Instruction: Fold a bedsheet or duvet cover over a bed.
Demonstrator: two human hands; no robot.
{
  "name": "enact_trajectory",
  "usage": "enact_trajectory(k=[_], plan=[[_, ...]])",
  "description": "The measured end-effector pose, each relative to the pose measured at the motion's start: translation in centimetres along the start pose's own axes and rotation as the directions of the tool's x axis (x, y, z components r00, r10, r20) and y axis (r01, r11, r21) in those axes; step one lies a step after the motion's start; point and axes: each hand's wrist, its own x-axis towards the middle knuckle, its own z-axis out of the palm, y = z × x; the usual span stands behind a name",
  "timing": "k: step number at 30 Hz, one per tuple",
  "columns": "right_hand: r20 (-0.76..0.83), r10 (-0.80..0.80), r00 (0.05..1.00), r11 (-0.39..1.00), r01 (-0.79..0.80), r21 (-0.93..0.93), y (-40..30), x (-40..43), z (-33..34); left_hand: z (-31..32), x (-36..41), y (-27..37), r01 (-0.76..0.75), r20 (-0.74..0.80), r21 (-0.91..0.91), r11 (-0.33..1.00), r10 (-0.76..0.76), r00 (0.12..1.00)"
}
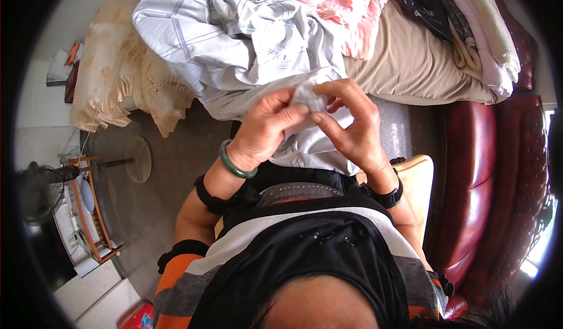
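Observation:
Pale grey cloth [325, 146] with faint lines runs from the heap in front of me down over my lap. My left hand [268, 124] wears a green bangle at the wrist and pinches a bunched part of this cloth between thumb and fingers. Close beside it, my right hand [352, 124] has its thumb and index finger at the same bunch; the fingers are curved and slightly blurred, and whether they grip the fabric is unclear. Beyond both hands lies the large grey checked fabric [189, 43], with a pink garment [352, 25] at its right.
A beige-covered surface [400, 60] bears dark clothing [424, 12] and folded pale textiles [488, 34]. A dark red leather sofa [468, 188] stands at the right. At the left are a patterned cover [110, 60], a stand with a round base [139, 159] and a wooden rack [83, 214].

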Motion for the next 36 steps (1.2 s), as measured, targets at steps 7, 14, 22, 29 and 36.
enact_trajectory(k=[7,14,22,29,36], plan=[[0.037,0.252,0.967,0.898,-0.248,0.364,1.1,-2.7,-2.6,-0.1,0.0,0.5,0.162,-0.02,0.233,0.959,-0.161,0.987],[-0.024,0.261,0.965,0.899,-0.234,0.37,0.5,-5.1,-5.3,-7.4,1.7,-5.9,-0.164,0.144,0.95,0.266,0.093,0.985],[-0.188,0.38,0.906,0.903,-0.319,0.288,1.4,-5.9,-6.9,-9.7,0.4,-7.3,-0.123,0.146,0.976,0.18,-0.123,0.982],[-0.254,0.381,0.889,0.905,-0.303,0.299,2.9,-4.8,-8.1,-10.4,-0.9,-7.0,0.019,-0.022,0.984,0.178,0.019,1.0],[-0.323,0.349,0.88,0.937,-0.315,0.153,2.9,-3.5,-11.8,-9.6,-1.8,0.7,-0.08,0.022,0.98,0.184,0.295,0.955]])
